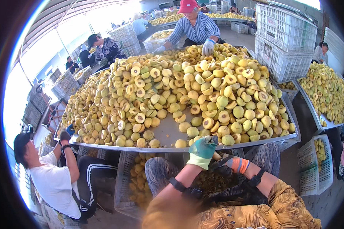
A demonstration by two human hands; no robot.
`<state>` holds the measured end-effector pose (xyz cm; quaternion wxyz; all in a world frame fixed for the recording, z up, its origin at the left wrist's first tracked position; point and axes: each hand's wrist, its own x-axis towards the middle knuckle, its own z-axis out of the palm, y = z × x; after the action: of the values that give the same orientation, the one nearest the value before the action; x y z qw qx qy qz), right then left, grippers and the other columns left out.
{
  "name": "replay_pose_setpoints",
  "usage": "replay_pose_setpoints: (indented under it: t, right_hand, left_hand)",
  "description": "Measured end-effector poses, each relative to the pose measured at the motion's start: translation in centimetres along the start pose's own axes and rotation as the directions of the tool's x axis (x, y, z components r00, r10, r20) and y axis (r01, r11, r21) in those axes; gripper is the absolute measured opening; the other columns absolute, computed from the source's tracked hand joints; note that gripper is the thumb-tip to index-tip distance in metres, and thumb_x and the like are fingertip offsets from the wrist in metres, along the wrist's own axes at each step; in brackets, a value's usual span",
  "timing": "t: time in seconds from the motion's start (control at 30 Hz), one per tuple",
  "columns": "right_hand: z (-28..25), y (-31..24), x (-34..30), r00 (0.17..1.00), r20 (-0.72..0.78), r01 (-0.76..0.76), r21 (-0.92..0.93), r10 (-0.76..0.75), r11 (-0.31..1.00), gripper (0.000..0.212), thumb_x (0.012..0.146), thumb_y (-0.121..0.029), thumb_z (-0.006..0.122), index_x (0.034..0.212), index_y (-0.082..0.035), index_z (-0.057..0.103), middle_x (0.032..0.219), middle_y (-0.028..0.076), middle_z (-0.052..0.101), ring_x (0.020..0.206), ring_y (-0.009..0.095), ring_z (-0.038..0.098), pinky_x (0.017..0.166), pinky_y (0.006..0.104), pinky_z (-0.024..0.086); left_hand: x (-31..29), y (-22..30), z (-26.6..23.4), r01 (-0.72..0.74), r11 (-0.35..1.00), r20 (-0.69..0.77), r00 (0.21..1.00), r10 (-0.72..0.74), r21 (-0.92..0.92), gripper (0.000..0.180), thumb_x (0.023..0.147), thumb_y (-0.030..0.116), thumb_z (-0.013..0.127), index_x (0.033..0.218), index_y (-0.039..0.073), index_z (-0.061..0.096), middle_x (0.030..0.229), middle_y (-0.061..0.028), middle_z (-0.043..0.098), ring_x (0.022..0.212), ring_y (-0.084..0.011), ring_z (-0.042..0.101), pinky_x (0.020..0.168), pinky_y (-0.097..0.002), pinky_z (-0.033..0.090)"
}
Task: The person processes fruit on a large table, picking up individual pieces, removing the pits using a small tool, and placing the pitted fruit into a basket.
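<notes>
My left hand (pixel 203 149), in a green glove with a pale yellow cuff, is closed at the table's near edge. Right beside it is my right hand (pixel 230 165), in a dark glove with an orange cuff, its fingers curled in. A small pale tan piece (pixel 216 156) shows between the two hands; its kind and which hand holds it are hidden. Just beyond, a large heap of yellow peaches (pixel 233 97), many halved with brown hollows, covers the metal table (pixel 168 131). Below my hands, dark scraps (pixel 214 181) lie between my knees.
A crate of peaches (pixel 122 187) stands by my left knee, another crate (pixel 321 175) at the right. Stacked white crates (pixel 283 42) rise at far right. A person in a striped shirt (pixel 197 28) works across the table; a person in white (pixel 55 179) sits at my left.
</notes>
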<state>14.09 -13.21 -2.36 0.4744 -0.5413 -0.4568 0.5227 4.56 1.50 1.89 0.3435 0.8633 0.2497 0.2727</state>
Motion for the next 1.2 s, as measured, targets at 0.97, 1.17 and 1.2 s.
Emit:
replay_pose_setpoints:
  t: [0.97,1.17,1.2]
  right_hand:
    - [-1.0,-2.2,-4.4,0.908,0.398,-0.347,0.540,0.130,0.767,0.017,0.091,-0.015,0.060,0.100,-0.001,0.063,0.071,0.000,0.057,0.059,0.006,0.053,0.052,0.0196,0.039]
    - [-3.0,9.0,-0.5,0.976,-0.066,0.134,-0.572,-0.209,0.809,0.046,0.082,-0.033,0.067,0.118,-0.004,0.063,0.089,0.022,0.065,0.066,0.028,0.058,0.064,0.0377,0.046]
    - [-1.4,4.8,-0.8,0.984,-0.123,0.057,-0.481,-0.131,0.875,0.043,0.082,-0.032,0.067,0.115,-0.004,0.064,0.088,0.022,0.065,0.065,0.027,0.055,0.064,0.0365,0.047]
  left_hand:
    - [1.9,-1.6,2.4,-0.107,0.818,0.218,0.937,0.274,-0.565,0.027,0.096,0.023,0.059,0.100,-0.002,0.068,0.094,-0.0067,0.070,0.085,-0.0090,0.059,0.083,-0.0238,0.047]
    - [7.2,0.1,-3.9,0.132,0.488,-0.100,0.902,-0.420,-0.863,0.034,0.093,0.022,0.049,0.120,0.007,0.062,0.106,-0.0076,0.066,0.082,-0.0158,0.062,0.071,-0.0261,0.050]
    - [6.5,0.5,-5.4,0.143,0.486,-0.131,0.863,-0.487,-0.862,0.037,0.091,0.028,0.045,0.121,0.013,0.062,0.099,-0.0072,0.067,0.067,-0.0158,0.063,0.056,-0.0244,0.052]
